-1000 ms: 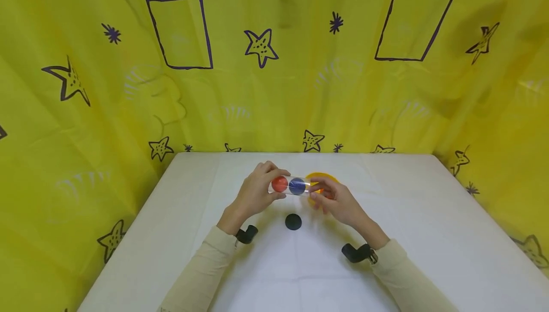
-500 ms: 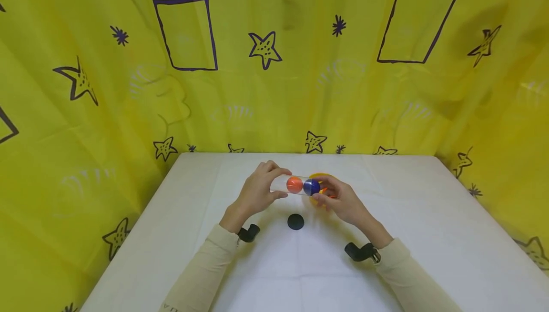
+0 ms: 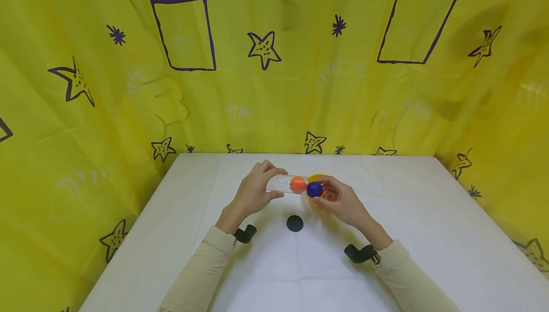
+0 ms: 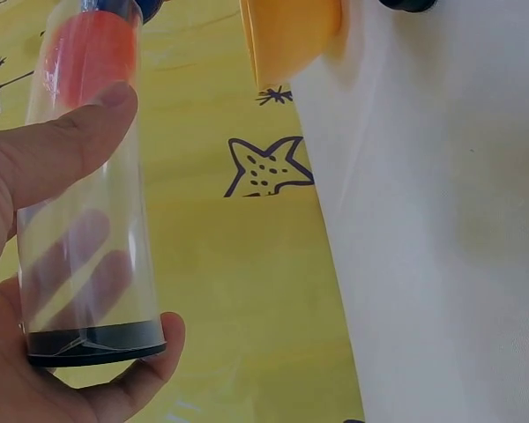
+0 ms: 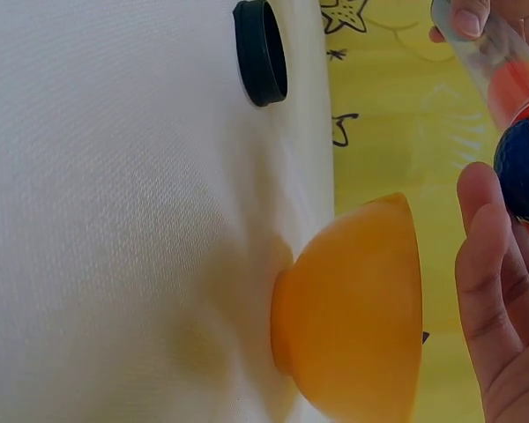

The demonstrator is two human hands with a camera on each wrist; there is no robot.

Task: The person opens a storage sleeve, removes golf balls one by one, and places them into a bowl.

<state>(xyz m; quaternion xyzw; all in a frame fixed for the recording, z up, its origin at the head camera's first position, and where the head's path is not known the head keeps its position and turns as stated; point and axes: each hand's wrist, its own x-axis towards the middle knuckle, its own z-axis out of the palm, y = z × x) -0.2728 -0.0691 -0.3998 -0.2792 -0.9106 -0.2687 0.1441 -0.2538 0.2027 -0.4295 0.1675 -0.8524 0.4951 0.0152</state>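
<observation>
My left hand (image 3: 250, 190) grips a clear tube (image 4: 93, 211), held nearly level above the table in the head view. The tube has a black end (image 4: 97, 342) on the left-hand side. Inside, near its other end, lies an orange ball (image 3: 298, 185). Just outside that end is a dimpled blue golf ball (image 5: 522, 172), pinched between thumb and fingers of my right hand (image 3: 343, 201). Below the right hand stands a yellow-orange bowl (image 5: 361, 308), partly hidden by the hand in the head view. Something orange shows by the right fingers there.
A round black cap (image 3: 294, 223) lies on the white table (image 3: 266, 264) between the forearms, in front of the bowl. A yellow curtain (image 3: 283, 102) with drawn stars rises behind the table and along both sides. Each wrist wears a black camera mount (image 3: 359, 253).
Both balls have shifted right along the tube. The blue golf ball has come out of its end into my right fingers; the orange ball now lies near that end.
</observation>
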